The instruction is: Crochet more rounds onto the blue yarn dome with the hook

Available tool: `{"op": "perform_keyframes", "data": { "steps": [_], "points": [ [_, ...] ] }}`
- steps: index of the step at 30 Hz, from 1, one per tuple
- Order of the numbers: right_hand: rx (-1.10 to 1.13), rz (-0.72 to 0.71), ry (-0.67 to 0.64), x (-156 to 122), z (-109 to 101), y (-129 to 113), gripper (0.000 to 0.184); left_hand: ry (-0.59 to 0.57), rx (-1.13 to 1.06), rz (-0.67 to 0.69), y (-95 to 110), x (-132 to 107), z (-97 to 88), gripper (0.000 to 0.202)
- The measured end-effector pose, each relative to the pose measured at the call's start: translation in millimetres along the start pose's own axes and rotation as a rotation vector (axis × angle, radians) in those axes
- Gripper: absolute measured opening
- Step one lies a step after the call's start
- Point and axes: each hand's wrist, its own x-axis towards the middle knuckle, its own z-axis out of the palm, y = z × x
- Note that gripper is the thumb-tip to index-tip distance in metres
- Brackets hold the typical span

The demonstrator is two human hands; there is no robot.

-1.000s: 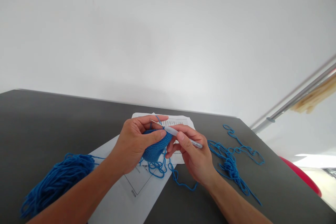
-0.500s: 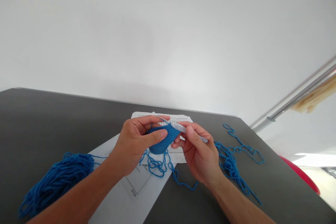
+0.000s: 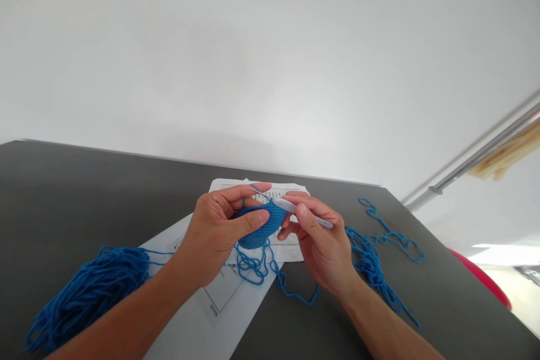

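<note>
A piece of blue crochet work (image 3: pixel 260 232) is pinched in my left hand (image 3: pixel 215 230), thumb in front and fingers behind its upper edge. Blue yarn passes over the raised left index finger. My right hand (image 3: pixel 323 244) is closed around the grey handle of a crochet hook (image 3: pixel 287 205). The hook's thin metal shaft points up and left at the top edge of the crochet work, close to the left index fingertip. Loose blue yarn (image 3: pixel 251 267) hangs in loops below the piece, over the papers.
A skein of blue yarn (image 3: pixel 90 295) lies at the left on the dark table (image 3: pixel 105 191). Printed papers (image 3: pixel 202 315) are spread under my hands. A tangle of blue yarn (image 3: pixel 373 270) rests at the right. Beyond the table's right edge are a metal rail (image 3: pixel 476 160) and something red (image 3: pixel 483 281).
The hook has shifted slightly left, with my right hand moving along. A strand of blue yarn now shows near the hook's tip. My left hand keeps its grip.
</note>
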Motion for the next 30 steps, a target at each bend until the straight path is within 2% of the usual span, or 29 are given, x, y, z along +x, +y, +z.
{"op": "perform_keyframes", "data": {
  "steps": [3,8,11,18,22,26,30],
  "points": [
    [-0.025,-0.024,-0.012,0.0,-3.4,-0.1,0.016,-0.006,0.002,0.007,-1.1,1.3,-1.1,0.036],
    [-0.047,0.053,-0.100,0.2,-9.6,0.2,0.022,-0.017,0.013,0.023,-0.6,1.2,-1.6,0.032],
    [-0.006,0.055,-0.080,0.0,-9.2,0.4,0.021,-0.011,0.012,0.006,0.0,0.3,-1.7,0.034],
    [0.074,0.037,-0.018,1.6,-2.3,-3.3,0.022,-0.063,-0.004,0.008,1.0,-0.4,0.6,0.023],
    [0.105,0.060,-0.001,2.0,-1.1,-3.0,0.023,0.031,-0.010,0.040,3.5,-1.8,3.4,0.020],
    [0.049,0.062,-0.036,1.1,-3.4,-0.7,0.022,0.039,-0.004,-0.002,5.4,-2.5,3.3,0.034],
    [-0.120,-0.062,-0.034,0.3,-8.0,0.1,0.015,0.066,-0.006,-0.018,5.9,-2.0,3.5,0.040]
  ]
}}
